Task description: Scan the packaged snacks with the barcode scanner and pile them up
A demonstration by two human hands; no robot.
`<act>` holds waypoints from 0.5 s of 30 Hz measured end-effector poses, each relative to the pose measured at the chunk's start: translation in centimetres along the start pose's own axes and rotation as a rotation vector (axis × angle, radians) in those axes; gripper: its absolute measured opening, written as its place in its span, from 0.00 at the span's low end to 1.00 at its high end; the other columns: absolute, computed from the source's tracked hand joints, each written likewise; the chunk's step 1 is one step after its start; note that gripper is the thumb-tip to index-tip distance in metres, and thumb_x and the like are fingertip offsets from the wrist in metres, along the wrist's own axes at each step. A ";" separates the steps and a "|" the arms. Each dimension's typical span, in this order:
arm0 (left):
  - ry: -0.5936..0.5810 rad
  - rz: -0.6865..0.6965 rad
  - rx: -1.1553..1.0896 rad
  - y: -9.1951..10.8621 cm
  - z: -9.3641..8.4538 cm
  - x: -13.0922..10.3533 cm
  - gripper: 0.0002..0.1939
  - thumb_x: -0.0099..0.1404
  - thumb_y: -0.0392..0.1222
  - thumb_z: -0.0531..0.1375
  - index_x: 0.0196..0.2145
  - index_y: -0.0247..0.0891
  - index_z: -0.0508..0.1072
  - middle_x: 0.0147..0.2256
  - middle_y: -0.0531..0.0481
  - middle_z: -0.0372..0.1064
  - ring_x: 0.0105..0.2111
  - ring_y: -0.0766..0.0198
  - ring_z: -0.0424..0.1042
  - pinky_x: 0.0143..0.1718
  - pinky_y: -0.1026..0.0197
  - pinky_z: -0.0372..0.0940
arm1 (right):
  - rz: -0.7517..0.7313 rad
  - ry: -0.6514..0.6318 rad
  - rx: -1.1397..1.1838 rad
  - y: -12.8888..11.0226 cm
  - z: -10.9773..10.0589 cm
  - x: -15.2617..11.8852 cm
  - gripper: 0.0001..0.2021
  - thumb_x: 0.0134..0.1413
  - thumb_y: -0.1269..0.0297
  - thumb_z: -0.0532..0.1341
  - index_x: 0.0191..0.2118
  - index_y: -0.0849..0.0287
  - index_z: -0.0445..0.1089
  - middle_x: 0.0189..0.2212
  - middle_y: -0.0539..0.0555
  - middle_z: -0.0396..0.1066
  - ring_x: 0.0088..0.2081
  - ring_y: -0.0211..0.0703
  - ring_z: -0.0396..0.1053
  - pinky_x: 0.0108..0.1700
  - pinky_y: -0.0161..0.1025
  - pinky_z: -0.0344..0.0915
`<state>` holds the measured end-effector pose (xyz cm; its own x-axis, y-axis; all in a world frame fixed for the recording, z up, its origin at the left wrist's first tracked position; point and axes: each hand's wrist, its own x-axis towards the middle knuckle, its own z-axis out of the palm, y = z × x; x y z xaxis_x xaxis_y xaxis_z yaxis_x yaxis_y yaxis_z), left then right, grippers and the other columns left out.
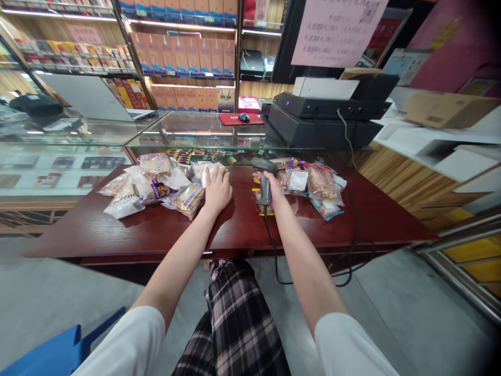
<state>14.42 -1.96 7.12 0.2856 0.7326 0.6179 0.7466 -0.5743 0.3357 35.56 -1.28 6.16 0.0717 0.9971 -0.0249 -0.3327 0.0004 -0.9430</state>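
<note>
My right hand is wrapped round the handle of a dark grey corded scanner, held over small yellow-edged packets. My left hand rests with spread fingers at the right edge of the left heap, touching a white packet; whether it grips the packet cannot be made out. Just below and left of it lies a clear snack bag with a yellowish label. More plastic-wrapped snacks are heaped at the left. Right of the scanner lie other wrapped snacks.
The dark red table stands before a glass display counter. The scanner's black cable hangs over the front edge. Black machines stand at the back right, a blue chair at the lower left.
</note>
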 end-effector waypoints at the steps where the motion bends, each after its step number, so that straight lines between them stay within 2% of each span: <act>1: -0.031 0.039 -0.034 -0.1 0.2 0.0 0.23 0.63 0.34 0.51 0.56 0.32 0.68 0.59 0.33 0.63 0.69 0.47 0.47 0.69 0.37 0.28 | -0.013 0.022 -0.001 0.2 0.6 0.5 0.18 0.50 0.48 0.62 0.39 0.58 0.73 0.33 0.54 0.78 0.33 0.42 0.73 0.28 0.35 0.70; 5: -0.240 0.191 -0.162 -0.4 1.3 -0.3 0.20 0.66 0.41 0.52 0.54 0.34 0.71 0.56 0.35 0.66 0.62 0.48 0.60 0.68 0.44 0.42 | -0.051 0.074 0.065 0.7 3.1 1.9 0.15 0.52 0.50 0.62 0.34 0.58 0.71 0.34 0.55 0.78 0.40 0.43 0.75 0.36 0.36 0.73; 8: -0.360 0.205 -0.221 -0.5 2.0 -0.7 0.22 0.66 0.50 0.55 0.53 0.38 0.72 0.52 0.38 0.69 0.57 0.48 0.65 0.67 0.45 0.45 | -0.029 0.065 0.171 0.2 3.6 1.9 0.16 0.54 0.47 0.61 0.35 0.57 0.69 0.33 0.55 0.77 0.39 0.45 0.76 0.37 0.38 0.75; 11: -0.321 0.129 -0.246 -0.4 2.3 -0.9 0.20 0.64 0.54 0.58 0.49 0.42 0.75 0.49 0.40 0.70 0.57 0.47 0.64 0.68 0.44 0.38 | -0.009 0.021 0.243 -1.0 1.9 1.1 0.18 0.54 0.45 0.60 0.36 0.56 0.67 0.33 0.55 0.77 0.36 0.45 0.77 0.37 0.42 0.76; 15: -0.190 0.007 -0.266 -0.1 2.6 -0.8 0.18 0.63 0.53 0.59 0.41 0.38 0.77 0.49 0.37 0.69 0.59 0.43 0.61 0.69 0.41 0.32 | 0.008 -0.010 0.260 -2.5 -1.7 0.5 0.15 0.56 0.49 0.60 0.39 0.56 0.68 0.32 0.54 0.78 0.33 0.45 0.77 0.35 0.43 0.76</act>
<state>15.68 -1.53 4.75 0.4163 0.7687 0.4855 0.5681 -0.6368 0.5213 38.05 -0.95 7.91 0.0592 0.9979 -0.0277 -0.5637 0.0105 -0.8259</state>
